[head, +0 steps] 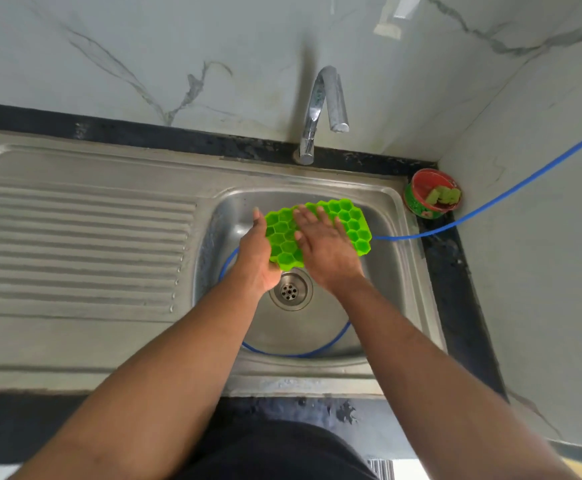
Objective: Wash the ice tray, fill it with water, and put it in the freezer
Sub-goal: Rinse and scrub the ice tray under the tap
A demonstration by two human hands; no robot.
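Observation:
A bright green ice tray point(346, 221) with honeycomb cells is held over the steel sink basin point(379, 299), cells facing up. My left hand point(256, 258) grips its left edge from below, thumb on the rim. My right hand point(322, 244) lies flat on top of the tray with fingers spread, palm pressed on the cells. The chrome tap point(320, 109) stands behind the basin, its spout above and behind the tray; no water stream is visible. The drain point(290, 291) sits just below the tray.
A ribbed steel drainboard point(74, 237) fills the left side. A red and green bowl point(433, 199) holding green sponge pieces stands on the black counter at the right corner. A blue hose point(490, 202) runs from the right wall into the basin. Marble walls close the back and right.

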